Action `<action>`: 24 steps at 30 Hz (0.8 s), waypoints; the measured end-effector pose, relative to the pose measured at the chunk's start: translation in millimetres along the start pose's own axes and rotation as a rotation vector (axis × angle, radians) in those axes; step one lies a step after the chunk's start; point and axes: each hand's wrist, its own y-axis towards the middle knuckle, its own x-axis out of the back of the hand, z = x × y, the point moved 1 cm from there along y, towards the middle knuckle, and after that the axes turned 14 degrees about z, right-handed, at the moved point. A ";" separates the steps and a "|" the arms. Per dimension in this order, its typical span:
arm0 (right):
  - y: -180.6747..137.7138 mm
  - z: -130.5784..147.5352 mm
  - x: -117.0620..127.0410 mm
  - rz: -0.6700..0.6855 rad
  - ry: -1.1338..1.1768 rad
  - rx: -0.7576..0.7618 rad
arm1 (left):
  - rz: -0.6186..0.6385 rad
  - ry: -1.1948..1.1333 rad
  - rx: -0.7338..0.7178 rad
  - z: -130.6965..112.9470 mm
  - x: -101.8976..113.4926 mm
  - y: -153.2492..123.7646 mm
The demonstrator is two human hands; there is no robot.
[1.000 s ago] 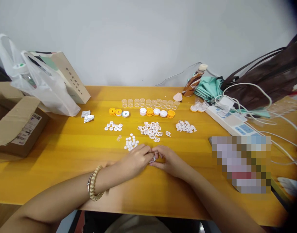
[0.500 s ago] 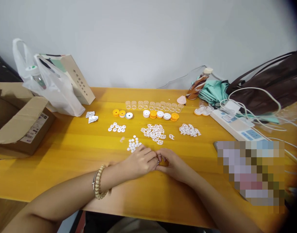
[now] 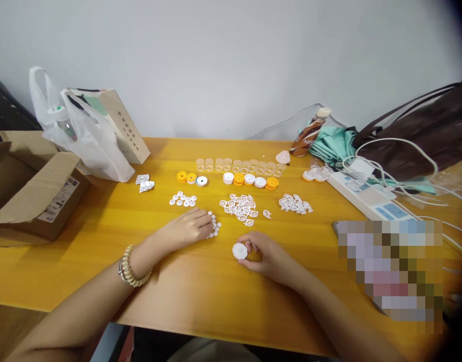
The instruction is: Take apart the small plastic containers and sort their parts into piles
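Observation:
My right hand (image 3: 263,254) pinches a white round plastic cap (image 3: 240,251) by its edge, just above the table, with its flat face toward me. Over the loose pile of small white discs (image 3: 216,224) is my left hand (image 3: 195,226), its fingers curled down and together. Its fingertips are hidden, so anything between them is too. Behind it lies a group of white cup-shaped pieces (image 3: 182,199). White openwork wheel-like pieces (image 3: 239,206) are heaped beyond my right hand, and more white flat pieces (image 3: 295,203) lie farther right.
Yellow and white round caps (image 3: 249,179) stand in a row, with clear cups (image 3: 237,166) behind. Foil scraps (image 3: 145,183), a cardboard box (image 3: 61,211) and a plastic bag (image 3: 98,153) are at left. At right are a bottle (image 3: 309,133), a power strip (image 3: 370,196) and cables.
My left hand has moved left, away from my right hand, onto the small white discs. The white cap in my right hand has come into view. The camera view has shifted slightly.

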 end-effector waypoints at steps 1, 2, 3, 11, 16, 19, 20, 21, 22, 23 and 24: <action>0.0 0.8 0.4 0.004 0.001 0.004 | -0.006 -0.026 0.003 -0.5 0.9 0.7; -0.1 1.5 0.9 0.008 0.005 0.007 | -0.022 -0.056 0.009 -1.7 2.8 1.4; -0.3 2.1 1.3 0.013 0.011 0.010 | -0.047 -0.086 0.014 -3.6 5.5 2.2; -2.9 -2.0 2.5 -0.028 0.147 0.034 | -0.116 -0.174 -0.096 -47.5 14.7 23.0; -3.9 -3.7 3.2 -0.025 0.260 0.059 | -0.114 -0.224 -0.114 -57.5 14.3 28.2; -3.8 -3.5 2.6 -0.037 0.338 0.082 | -0.140 -0.225 -0.109 -53.4 20.8 22.3; -3.9 -3.7 2.3 -0.047 0.345 0.087 | -0.161 -0.225 -0.093 -50.1 22.6 19.6; -3.9 -4.1 2.1 -0.059 0.340 0.086 | -0.185 -0.226 -0.063 -45.2 23.7 17.0; -4.0 -4.8 1.9 -0.075 0.329 0.079 | -0.216 -0.223 -0.020 -38.3 24.1 14.6; -4.1 -5.7 1.8 -0.089 0.321 0.070 | -0.251 -0.218 0.033 -29.1 23.6 12.5; -4.2 -6.7 1.8 -0.101 0.318 0.059 | -0.277 -0.212 0.098 -17.6 22.3 11.1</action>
